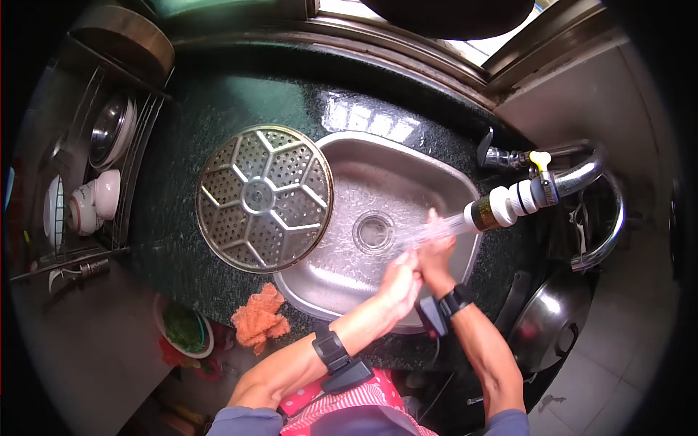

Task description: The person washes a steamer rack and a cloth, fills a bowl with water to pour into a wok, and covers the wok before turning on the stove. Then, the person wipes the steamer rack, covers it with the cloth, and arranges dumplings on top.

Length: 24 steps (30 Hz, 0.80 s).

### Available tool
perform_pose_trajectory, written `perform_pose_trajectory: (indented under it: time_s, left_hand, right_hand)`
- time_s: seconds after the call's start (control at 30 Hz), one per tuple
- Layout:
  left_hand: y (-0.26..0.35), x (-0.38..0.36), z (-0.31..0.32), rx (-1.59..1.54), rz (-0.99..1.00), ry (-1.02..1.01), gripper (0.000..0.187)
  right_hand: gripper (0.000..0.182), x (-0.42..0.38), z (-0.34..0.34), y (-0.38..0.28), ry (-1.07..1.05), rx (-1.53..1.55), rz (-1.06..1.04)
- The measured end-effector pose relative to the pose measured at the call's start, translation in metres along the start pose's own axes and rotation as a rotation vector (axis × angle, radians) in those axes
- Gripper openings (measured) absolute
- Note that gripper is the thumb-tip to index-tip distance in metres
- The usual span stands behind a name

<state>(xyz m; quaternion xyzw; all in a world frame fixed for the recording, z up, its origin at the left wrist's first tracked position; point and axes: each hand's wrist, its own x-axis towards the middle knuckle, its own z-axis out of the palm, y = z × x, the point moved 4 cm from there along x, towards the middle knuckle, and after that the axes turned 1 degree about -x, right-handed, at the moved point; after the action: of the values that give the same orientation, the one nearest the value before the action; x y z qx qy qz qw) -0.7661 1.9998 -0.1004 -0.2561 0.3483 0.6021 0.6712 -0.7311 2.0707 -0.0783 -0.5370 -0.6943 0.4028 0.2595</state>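
Note:
Water sprays from the faucet nozzle (491, 209) down over the sink (349, 163), crossing my hands. My left hand (401, 280) is low over the basin, its fingers pressed against my right hand; its fingertips are blurred. Just under the nozzle, my right hand (436, 251) is in the stream, with a finger pointing up. Nothing can be made out between the two hands. Round the drain (374, 231) the steel is wet. A perforated round steamer plate (258, 196) overlaps the sink's left rim.
An orange cloth (260, 318) lies at the counter's front edge. A dish rack (138, 156) with bowls (107, 195) stands at the left. A metal lid (549, 316) is at the right, and a bowl of greens (183, 327) sits lower left.

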Motion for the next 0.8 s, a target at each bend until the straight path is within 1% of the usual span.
perform_pose_trajectory:
  time_s: [0.03, 0.1, 0.13, 0.17, 0.2, 0.23, 0.27, 0.3, 0.33, 0.4, 0.43, 0.47, 0.53, 0.57, 0.6, 0.67, 0.73, 0.77, 0.8]
  left_hand:
    - [-0.001, -0.004, 0.005, -0.032, 0.009, 0.020, 0.023]
    - [0.000, 0.009, -0.008, -0.040, 0.003, -0.014, 0.022]
    - [0.000, 0.018, -0.017, -0.045, -0.003, -0.053, 0.021]
    - [0.007, 0.023, -0.028, 0.046, -0.045, -0.138, 0.020]
    - [0.005, 0.025, -0.032, 0.037, -0.042, -0.136, 0.020]
    - [0.001, 0.025, -0.036, -0.023, -0.044, -0.150, 0.020]
    - [0.008, 0.018, -0.026, -0.081, -0.043, -0.169, 0.022]
    - [0.009, 0.009, -0.017, -0.092, -0.040, -0.059, 0.024]
    - [0.010, 0.001, -0.012, -0.093, -0.041, -0.057, 0.024]
    - [0.009, -0.008, -0.007, -0.052, 0.029, -0.078, 0.028]
    - [0.007, 0.000, -0.020, 0.037, 0.016, -0.146, 0.032]
    - [0.010, -0.006, -0.023, 0.042, 0.001, -0.147, 0.032]
    - [0.032, -0.006, -0.021, 0.378, 0.096, -0.030, 0.031]
    - [0.051, -0.008, -0.018, 0.402, 0.139, 0.065, 0.029]
    - [0.065, -0.001, -0.020, 0.425, 0.123, -0.015, 0.030]
    - [0.081, -0.004, -0.006, 0.345, 0.162, -0.172, 0.034]
    - [0.088, -0.008, 0.007, 0.344, 0.188, -0.232, 0.035]
    - [0.090, -0.010, 0.016, 0.334, 0.215, -0.279, 0.037]
    - [0.092, -0.011, 0.022, 0.340, 0.213, -0.288, 0.037]
  right_hand:
    - [0.036, 0.004, -0.002, 0.000, -0.008, -0.070, 0.060]
    - [0.038, -0.002, 0.004, 0.034, -0.107, -0.252, 0.238]
    - [0.040, -0.013, 0.005, 0.008, -0.151, -0.233, 0.103]
    - [0.041, -0.026, 0.010, -0.010, -0.090, -0.168, 0.084]
    - [0.042, -0.035, 0.011, -0.024, -0.036, -0.103, 0.068]
    - [0.041, -0.033, 0.011, -0.031, -0.071, -0.037, 0.120]
    - [0.041, -0.026, 0.013, -0.023, -0.074, -0.039, 0.114]
    - [0.039, -0.015, 0.016, -0.004, -0.123, -0.193, 0.155]
    - [0.037, -0.007, 0.016, 0.014, -0.167, -0.346, 0.206]
    - [0.031, 0.011, 0.016, 0.015, -0.127, -0.535, -0.215]
    - [0.028, 0.019, 0.017, 0.025, -0.076, -0.449, -0.073]
    - [0.028, 0.021, 0.011, 0.030, -0.102, -0.586, -0.200]
    - [0.029, 0.023, 0.001, 0.042, -0.097, -0.860, -0.471]
    - [0.031, 0.032, -0.017, 0.029, -0.211, -0.345, -0.077]
    - [0.031, 0.031, -0.022, 0.026, -0.302, -0.104, 0.008]
    - [0.033, 0.029, -0.032, 0.019, -0.425, 0.375, 0.240]
    - [0.030, 0.022, -0.035, 0.010, -0.654, 0.343, 0.406]
    - [0.024, 0.022, -0.036, -0.001, -0.635, 0.394, 0.405]
    - [0.024, 0.021, -0.038, -0.006, -0.625, 0.395, 0.401]
